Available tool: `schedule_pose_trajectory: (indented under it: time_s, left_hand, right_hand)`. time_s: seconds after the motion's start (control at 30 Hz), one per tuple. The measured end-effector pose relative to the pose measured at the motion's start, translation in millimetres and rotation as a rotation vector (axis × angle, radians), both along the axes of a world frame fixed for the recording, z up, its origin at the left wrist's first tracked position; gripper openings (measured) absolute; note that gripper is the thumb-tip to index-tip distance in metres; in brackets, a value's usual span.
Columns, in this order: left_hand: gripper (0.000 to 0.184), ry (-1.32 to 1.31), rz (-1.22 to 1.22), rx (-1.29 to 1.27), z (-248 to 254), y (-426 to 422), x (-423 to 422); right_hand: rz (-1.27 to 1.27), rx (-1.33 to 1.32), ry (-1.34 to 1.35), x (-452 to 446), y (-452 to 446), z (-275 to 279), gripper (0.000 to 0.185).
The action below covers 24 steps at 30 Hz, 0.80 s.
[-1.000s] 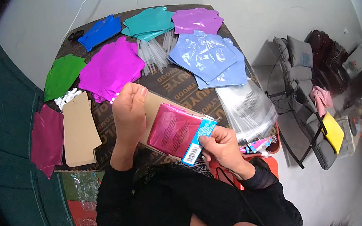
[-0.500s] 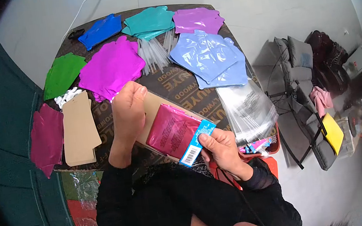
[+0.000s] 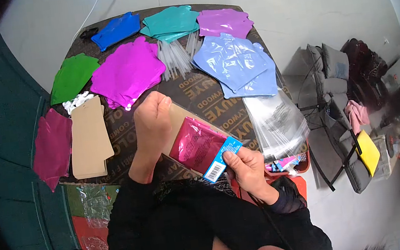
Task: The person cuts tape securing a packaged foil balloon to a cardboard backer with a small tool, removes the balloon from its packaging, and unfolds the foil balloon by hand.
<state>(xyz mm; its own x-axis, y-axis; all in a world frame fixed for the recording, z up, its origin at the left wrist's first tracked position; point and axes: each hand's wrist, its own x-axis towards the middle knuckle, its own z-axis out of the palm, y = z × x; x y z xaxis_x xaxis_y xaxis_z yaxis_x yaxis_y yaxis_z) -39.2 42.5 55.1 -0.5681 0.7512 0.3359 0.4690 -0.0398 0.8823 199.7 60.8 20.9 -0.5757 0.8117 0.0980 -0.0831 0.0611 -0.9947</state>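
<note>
Between my hands, above the table's front edge, is a flat clear package with a folded magenta foil piece (image 3: pixel 197 143), printed text over it, and tan cardboard (image 3: pixel 178 111) behind. A blue label card (image 3: pixel 227 152) with a white barcode covers its lower right end. My right hand (image 3: pixel 247 166) pinches that end, thumb on top of the label. At the package's upper left end, my left hand (image 3: pixel 152 123) is closed in a fist against the edge; what lies inside its fingers is hidden. A stack of tan cardboard cards (image 3: pixel 89 141) lies left of my left hand.
Stacks of foil pieces, including magenta-purple (image 3: pixel 126 74), light blue (image 3: pixel 235 65) and green (image 3: pixel 73 78), lie around the dark table (image 3: pixel 188 89). Clear tubes (image 3: pixel 174 60) and clear bags (image 3: pixel 277 125) lie among them. A red basket (image 3: pixel 305 164) stands at the right, near grey chairs (image 3: pixel 330 89).
The whole view has shifted slightly. My left hand and the package sit a little farther right; both hands keep much the same pose.
</note>
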Motion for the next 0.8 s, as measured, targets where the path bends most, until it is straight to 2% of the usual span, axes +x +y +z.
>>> schedule_pose_trajectory:
  time_s: [0.2,0.33,0.53,0.7,0.8]
  left_hand:
    - [0.017,-0.295,-0.07,0.027,9.2,-4.4,-1.1]
    - [0.018,-0.424,-0.14,-0.111,17.8,-23.5,-12.8]
    - [0.017,-0.476,-0.273,-0.085,3.1,-36.0,-12.1]
    - [0.014,-0.29,-0.199,-0.06,-0.1,-38.1,-16.4]
    - [0.013,-0.531,-0.231,-0.047,9.7,-37.4,-3.6]
  right_hand:
    - [-0.086,-0.157,0.065,7.2,4.4,1.4,0.018]
    - [-0.226,-0.191,0.286,10.3,12.8,7.6,0.019]
    - [-0.194,-0.163,0.289,5.7,15.3,3.8,0.02]
    - [-0.269,-0.144,0.284,11.8,17.4,3.3,0.02]
    - [-0.278,-0.14,0.302,11.5,17.5,2.0,0.02]
